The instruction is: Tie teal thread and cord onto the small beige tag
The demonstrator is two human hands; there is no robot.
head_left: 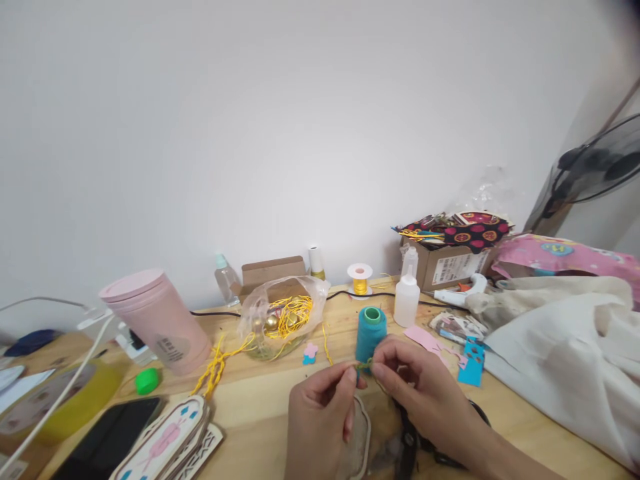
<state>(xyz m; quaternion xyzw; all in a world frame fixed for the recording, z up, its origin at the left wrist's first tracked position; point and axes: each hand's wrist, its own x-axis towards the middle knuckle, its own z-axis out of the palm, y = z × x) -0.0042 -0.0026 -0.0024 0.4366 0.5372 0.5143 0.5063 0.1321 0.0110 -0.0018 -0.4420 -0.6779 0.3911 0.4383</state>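
Observation:
My left hand (327,407) pinches one end of a small green and yellow cord (363,365) between thumb and forefinger. The other end of the cord is pinched in my right hand (417,383), a short gap to the right. Just behind both hands a teal thread spool (371,333) stands upright. Beneath them lie a rounded pale frame (360,440) and a black object (406,443), both partly covered by the hands. A pink and blue flower cutout (310,353) rests to the left of the spool.
Behind are a clear bag of yellow cords (285,313), a yellow wire spool (360,279) and a white squeeze bottle (407,300). At left stand a pink tumbler (160,327), a black phone (107,437) and stacked wooden tags (167,440). White cloth (565,353) covers the right side.

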